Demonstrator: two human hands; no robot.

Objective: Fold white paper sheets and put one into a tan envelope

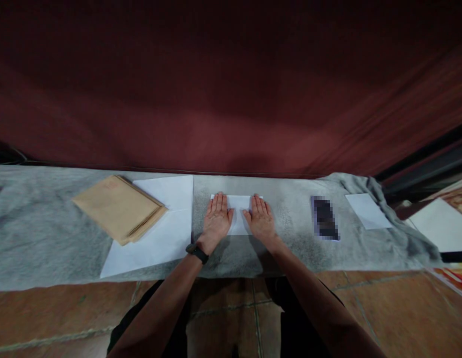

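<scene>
Between and beneath my palms lies a small white sheet of paper (238,216), flat on the grey cloth; I cannot tell whether it is folded. My left hand (218,219) presses on its left side, fingers straight and pointing away from me, thumb turned inward. On the right side, my right hand (261,219) rests in the same way, palm down with fingers out. Neither hand grips anything. Part of the paper is hidden under both hands.
Left of my hands, a stack of brown envelopes (117,209) lies on large white sheets (171,238). To the right are a pixelated dark rectangular item (325,219) and another white paper (368,211). The grey cloth (37,223) covers a narrow surface before a dark red backdrop (231,134).
</scene>
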